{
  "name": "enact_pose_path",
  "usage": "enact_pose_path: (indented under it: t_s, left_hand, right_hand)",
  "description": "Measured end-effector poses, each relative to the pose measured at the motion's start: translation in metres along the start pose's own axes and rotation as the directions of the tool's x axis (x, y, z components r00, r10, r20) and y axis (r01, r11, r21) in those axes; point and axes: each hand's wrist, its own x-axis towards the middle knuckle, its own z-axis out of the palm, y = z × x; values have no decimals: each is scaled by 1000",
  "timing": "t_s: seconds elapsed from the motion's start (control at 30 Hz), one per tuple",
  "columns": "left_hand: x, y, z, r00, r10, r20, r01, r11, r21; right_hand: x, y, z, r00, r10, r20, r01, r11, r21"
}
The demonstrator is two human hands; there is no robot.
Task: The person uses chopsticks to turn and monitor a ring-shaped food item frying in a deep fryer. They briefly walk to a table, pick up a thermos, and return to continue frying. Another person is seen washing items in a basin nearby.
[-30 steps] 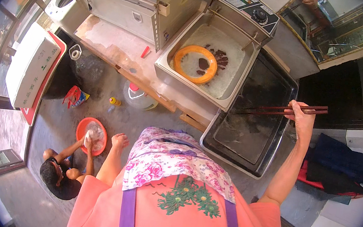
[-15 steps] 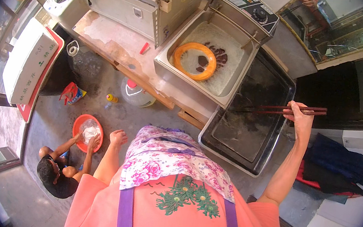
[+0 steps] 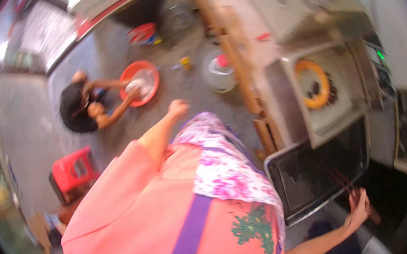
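Observation:
My right hand is closed around a pair of long dark-red chopsticks, whose tips reach over a black tray. Beyond the tray stands a metal deep fryer holding cloudy liquid. An orange ring floats in it, with dark pieces inside and beside the ring. Away from the fryer, my left hand hangs in front of my floral apron, touching nothing that I can see. Motion smears its fingers.
At left a co-worker crouches, both hands in an orange-red basin with something white. A clear jug with a pink cap stands beside the wooden-edged counter. A red stool is behind me at left.
My view has swung to the left, so the fryer and tray now appear farther right. The chopsticks stay in my right hand, which appears lower in view.

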Motion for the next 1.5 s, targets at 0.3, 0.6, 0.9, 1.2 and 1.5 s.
enact_pose_path:
  t_s: [0.3,0.6,0.9,1.2,1.5]
  left_hand:
    - [-44,-17,1,971,-195,-139,165,965,-206]
    - [-58,-18,-8,961,-198,-192,176,976,-127]
    - [-49,9,11,980,-162,-118,137,971,-198]
    - [-45,-15,6,968,-190,-163,164,973,-160]
    - [-45,-12,5,963,-211,-165,178,965,-194]
  right_hand:
    - [-1,3,-1,995,-97,25,100,985,-139]
    - [0,-1,1,995,-98,23,100,980,-170]
    - [-7,3,2,998,-45,-31,39,982,-187]
    - [-7,-2,4,999,-3,-53,-7,983,-183]
    - [-5,3,3,998,-30,-56,19,982,-190]
